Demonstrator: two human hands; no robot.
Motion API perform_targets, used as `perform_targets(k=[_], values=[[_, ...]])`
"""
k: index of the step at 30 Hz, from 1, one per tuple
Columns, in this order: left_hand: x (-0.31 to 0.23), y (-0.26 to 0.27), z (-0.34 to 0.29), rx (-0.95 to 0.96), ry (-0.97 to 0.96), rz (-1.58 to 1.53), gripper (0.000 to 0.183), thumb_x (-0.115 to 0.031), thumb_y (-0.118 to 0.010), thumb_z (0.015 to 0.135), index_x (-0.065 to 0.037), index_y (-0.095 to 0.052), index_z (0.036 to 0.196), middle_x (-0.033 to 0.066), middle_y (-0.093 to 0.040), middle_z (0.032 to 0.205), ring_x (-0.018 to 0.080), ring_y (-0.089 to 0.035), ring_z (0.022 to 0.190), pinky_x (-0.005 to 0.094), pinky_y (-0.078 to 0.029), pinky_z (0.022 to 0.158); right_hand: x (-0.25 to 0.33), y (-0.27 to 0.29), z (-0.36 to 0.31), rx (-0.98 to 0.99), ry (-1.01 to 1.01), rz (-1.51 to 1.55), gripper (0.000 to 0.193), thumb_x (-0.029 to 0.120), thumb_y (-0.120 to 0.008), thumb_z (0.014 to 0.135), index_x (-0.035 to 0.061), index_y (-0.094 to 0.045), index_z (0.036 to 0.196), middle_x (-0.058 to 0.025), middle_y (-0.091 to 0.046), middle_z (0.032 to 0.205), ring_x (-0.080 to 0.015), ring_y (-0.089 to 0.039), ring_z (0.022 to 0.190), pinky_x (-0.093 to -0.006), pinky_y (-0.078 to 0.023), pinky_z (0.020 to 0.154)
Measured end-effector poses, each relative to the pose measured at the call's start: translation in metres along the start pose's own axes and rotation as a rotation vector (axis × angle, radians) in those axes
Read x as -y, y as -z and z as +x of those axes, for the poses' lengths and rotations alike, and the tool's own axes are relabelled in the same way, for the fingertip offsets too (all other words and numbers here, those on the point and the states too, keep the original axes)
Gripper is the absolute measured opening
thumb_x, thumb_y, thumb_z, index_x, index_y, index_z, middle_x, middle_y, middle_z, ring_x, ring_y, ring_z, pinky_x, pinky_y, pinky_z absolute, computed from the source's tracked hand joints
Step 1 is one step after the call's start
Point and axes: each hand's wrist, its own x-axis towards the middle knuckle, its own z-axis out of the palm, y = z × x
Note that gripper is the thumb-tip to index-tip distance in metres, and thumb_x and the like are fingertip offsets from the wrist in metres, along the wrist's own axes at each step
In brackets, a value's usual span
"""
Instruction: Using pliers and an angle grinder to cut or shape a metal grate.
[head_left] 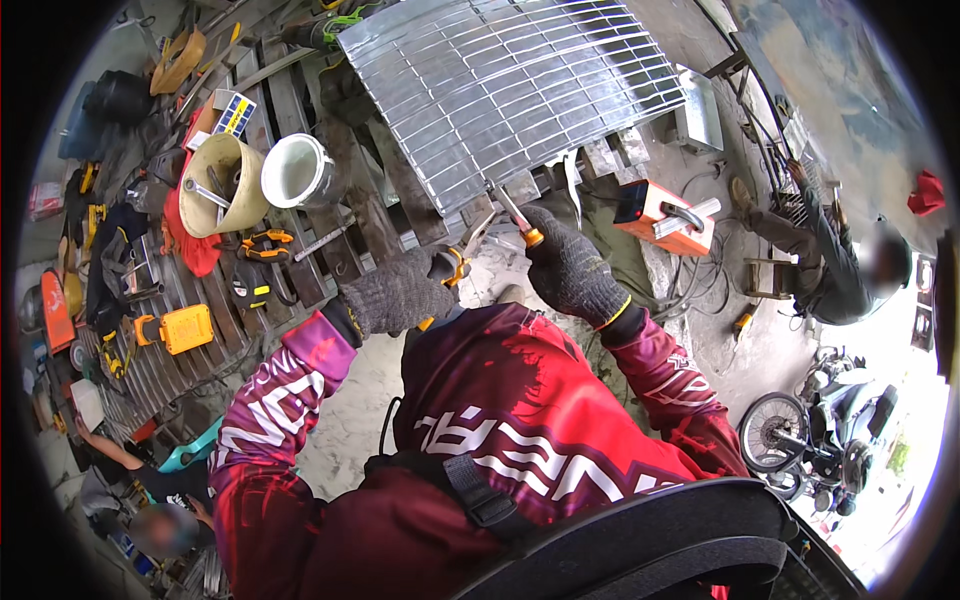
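On the far left, a yellow case [188, 329] lies on the wood slats [260, 345]. Next come a tan bucket [222, 180] and a white bucket [297, 172], side by side.

The left hand [400, 290], in a gray glove, is wrapped around the orange and black handles of some pliers [462, 258]. The pliers should be hard and a bit heavy, and the handles are the good part to hold, away from the pinchy end.

Past the pliers, up at the top, a wire grid [515, 92] lies over a shiny metal sheet [385, 58]. The grid looks stiff, but its thin bars may bend. The sheet may be slippery with sharp edges, so hold it flat by two sides, with gloves on.

The right hand [575, 275], gloved too, is closed on the orange end of a silver tool [515, 212]. Its tip is at the grid's near edge; I can't tell if they touch. The tool looks light and stiff.

Farther right sits an orange box [665, 217] with a handle on it.
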Motion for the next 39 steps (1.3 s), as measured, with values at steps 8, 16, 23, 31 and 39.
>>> perform_targets(k=[8,16,23,31,39], values=[[0.023,-0.005,0.010,-0.089,-0.310,-0.003,0.040,-0.034,-0.070,0.084,0.000,-0.061,0.105,0.0087,-0.061,0.076,0.0147,-0.056,0.053,0.0322,-0.047,0.042,0.005,0.007,0.002,0.027,-0.023,-0.059,0.055,-0.002,-0.056,0.078,0.0124,-0.052,0.131,-0.0254,-0.064,0.096,-0.0472,-0.062,0.093,-0.0514,-0.050,0.075],[-0.014,0.022,-0.001,0.134,-0.013,-0.054,0.029,-0.026,-0.068,0.086,-0.001,-0.063,0.099,0.0056,-0.063,0.073,0.0141,-0.058,0.057,0.0309,-0.048,0.050,0.002,0.010,0.003,0.040,-0.048,-0.095,0.054,0.000,-0.056,0.075,0.0101,-0.053,0.129,-0.0234,-0.066,0.104,-0.0441,-0.063,0.099,-0.0516,-0.051,0.081],[0.010,0.017,0.012,0.136,-0.021,-0.156,0.025,-0.020,-0.070,0.085,0.001,-0.064,0.096,0.0085,-0.065,0.074,0.0163,-0.064,0.064,0.0323,-0.053,0.062,-0.006,0.005,-0.001,-0.006,0.024,-0.054,0.060,-0.001,-0.057,0.073,0.0102,-0.053,0.131,-0.0242,-0.066,0.105,-0.0454,-0.063,0.099,-0.0513,-0.051,0.080],[0.015,-0.013,0.043,-0.027,-0.187,0.110,0.037,-0.016,-0.063,0.083,0.001,-0.059,0.115,0.0210,-0.068,0.095,0.0328,-0.067,0.081,0.0406,-0.054,0.075,-0.004,0.006,-0.002,0.041,0.025,-0.025,0.058,-0.003,-0.056,0.076,0.0098,-0.052,0.133,-0.0264,-0.065,0.102,-0.0471,-0.063,0.097,-0.0503,-0.051,0.078],[0.050,-0.039,0.045,-0.131,-0.201,-0.212,0.032,-0.014,-0.061,0.084,0.000,-0.061,0.113,0.0147,-0.065,0.086,0.0222,-0.064,0.079,0.0381,-0.053,0.074,0.004,0.017,0.003,0.046,0.054,-0.036,0.057,0.000,-0.057,0.076,0.0098,-0.052,0.132,-0.0273,-0.065,0.097,-0.0479,-0.063,0.093,-0.0510,-0.051,0.075]])
